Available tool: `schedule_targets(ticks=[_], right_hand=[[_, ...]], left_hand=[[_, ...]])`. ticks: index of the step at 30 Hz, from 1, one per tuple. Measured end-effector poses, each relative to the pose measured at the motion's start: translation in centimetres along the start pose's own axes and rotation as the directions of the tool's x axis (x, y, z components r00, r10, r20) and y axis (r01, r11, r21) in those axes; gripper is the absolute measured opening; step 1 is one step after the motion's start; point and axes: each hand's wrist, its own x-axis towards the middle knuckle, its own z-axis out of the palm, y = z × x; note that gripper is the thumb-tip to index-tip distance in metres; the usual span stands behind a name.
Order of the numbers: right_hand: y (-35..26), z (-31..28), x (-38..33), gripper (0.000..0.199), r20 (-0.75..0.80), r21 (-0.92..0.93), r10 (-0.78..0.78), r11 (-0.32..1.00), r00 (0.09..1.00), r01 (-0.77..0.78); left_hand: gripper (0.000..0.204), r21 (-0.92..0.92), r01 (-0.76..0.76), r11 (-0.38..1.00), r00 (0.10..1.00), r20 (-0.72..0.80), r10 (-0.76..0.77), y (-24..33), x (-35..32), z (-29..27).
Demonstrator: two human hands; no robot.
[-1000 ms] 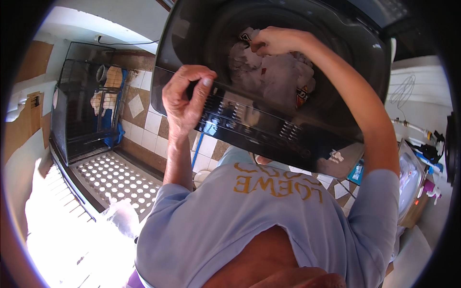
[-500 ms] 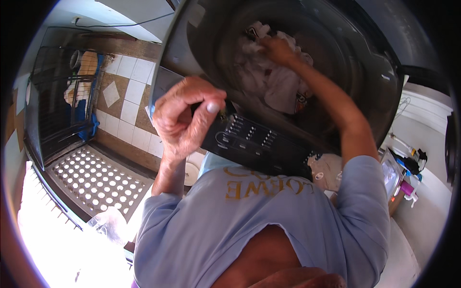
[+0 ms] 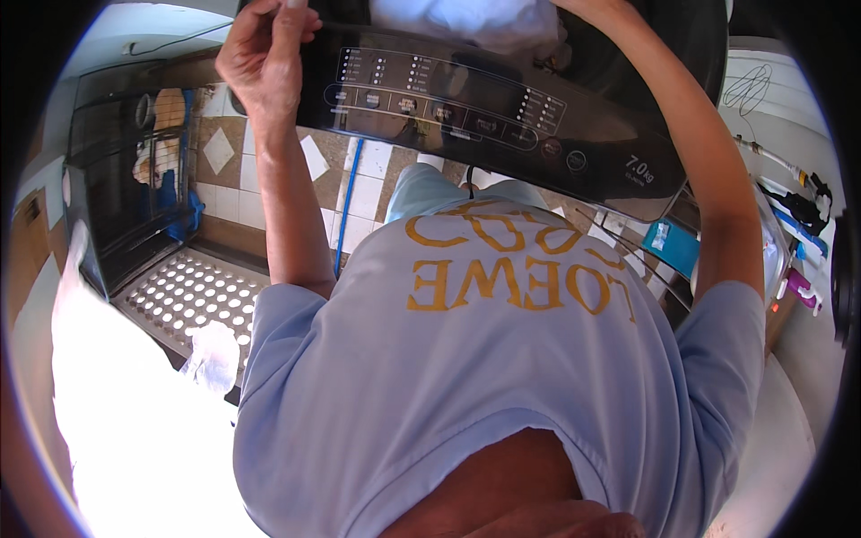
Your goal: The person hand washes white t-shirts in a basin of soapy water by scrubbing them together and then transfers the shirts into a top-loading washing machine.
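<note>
In front of me stands a top-loading washing machine with a glossy black control panel. A pale, bluish-white cloth bulges at the tub opening, just beyond the panel, and the upper frame edge cuts it off. My left hand is raised by the panel's left corner, fingers curled and thumb pressed close; whatever it may pinch does not show. Reaching over the panel's right part, my right arm ends at the tub, where only the base of my right hand shows beside the cloth. Its fingers lie outside the picture.
A dark rack stands at the left, with a perforated tray below it. A crumpled clear plastic bag lies near that tray. A teal object sits low at the right, near a purple-and-white item.
My view has tilted down toward my body, so the tub has slid mostly out at the top. The cloth now bulges nearer the panel, and the fingers of my right hand have left view.
</note>
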Motion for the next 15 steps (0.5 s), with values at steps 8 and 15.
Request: schedule_targets(ticks=[8, 15], right_hand=[[-5.7, -8.1, 5.4, 0.016, -0.112, 0.695, 0.242, 0.712, 0.964, -0.097], [-5.7, -8.4, 5.1, 0.019, -0.074, 0.865, 0.328, 0.490, 0.942, -0.103]], left_hand=[[0.030, 0.139, 0.080, 0.987, 0.961, 0.251, -0.114, 2.9, 1.1, 5.0], [0.047, 0.197, -0.001, 0.980, 0.864, 0.493, -0.098, 1.8, 2.8, 11.7]])
